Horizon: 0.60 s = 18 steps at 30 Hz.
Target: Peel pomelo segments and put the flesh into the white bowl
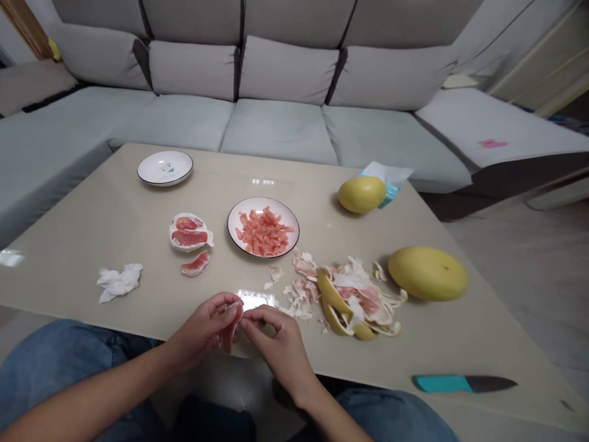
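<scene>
At the table's near edge my left hand is closed around a pink pomelo segment. My right hand pinches the top of the same segment, fingers pressed together. Beyond them a plate holds peeled pink pomelo flesh. To its left lie a partly peeled chunk of segments and one loose segment. A heap of yellow peel and white membrane scraps sits just right of my hands.
Two whole yellow pomelos lie at the right, a tissue pack behind the far one. A teal-handled knife lies near the front right edge. An empty white plate and a crumpled tissue are left. Grey sofa behind.
</scene>
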Motion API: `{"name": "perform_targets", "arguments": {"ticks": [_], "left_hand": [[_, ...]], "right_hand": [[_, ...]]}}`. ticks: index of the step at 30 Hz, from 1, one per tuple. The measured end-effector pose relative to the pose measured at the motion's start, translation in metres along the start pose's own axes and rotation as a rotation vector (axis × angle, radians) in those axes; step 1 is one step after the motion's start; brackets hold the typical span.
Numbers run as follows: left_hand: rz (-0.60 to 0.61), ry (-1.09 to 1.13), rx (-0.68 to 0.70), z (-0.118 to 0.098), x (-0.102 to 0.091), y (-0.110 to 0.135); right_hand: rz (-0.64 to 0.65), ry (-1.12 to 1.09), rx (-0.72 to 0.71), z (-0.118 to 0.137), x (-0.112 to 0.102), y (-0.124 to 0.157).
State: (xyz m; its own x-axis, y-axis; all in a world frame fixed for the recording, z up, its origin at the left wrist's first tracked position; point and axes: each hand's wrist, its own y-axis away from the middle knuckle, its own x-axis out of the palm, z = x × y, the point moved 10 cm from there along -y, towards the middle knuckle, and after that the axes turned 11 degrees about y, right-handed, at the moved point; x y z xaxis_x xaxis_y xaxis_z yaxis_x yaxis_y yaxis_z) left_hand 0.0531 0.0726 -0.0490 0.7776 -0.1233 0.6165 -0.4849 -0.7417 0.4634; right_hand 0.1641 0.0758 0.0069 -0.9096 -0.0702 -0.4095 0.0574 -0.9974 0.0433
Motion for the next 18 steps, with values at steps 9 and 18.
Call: {"name": "perform_targets", "arguments": {"ticks": [9, 18], "left_hand": [[-0.006, -0.006, 0.005, -0.0015, 0.0021, 0.001], [-0.008, -0.006, 0.011, 0.0, 0.002, 0.0014]], "right_hand": [[0.014, -0.025, 0.001, 0.0001, -0.0008, -0.0016], [0.016, -0.051, -0.003, 0.0002, 0.0001, -0.0005]]}}
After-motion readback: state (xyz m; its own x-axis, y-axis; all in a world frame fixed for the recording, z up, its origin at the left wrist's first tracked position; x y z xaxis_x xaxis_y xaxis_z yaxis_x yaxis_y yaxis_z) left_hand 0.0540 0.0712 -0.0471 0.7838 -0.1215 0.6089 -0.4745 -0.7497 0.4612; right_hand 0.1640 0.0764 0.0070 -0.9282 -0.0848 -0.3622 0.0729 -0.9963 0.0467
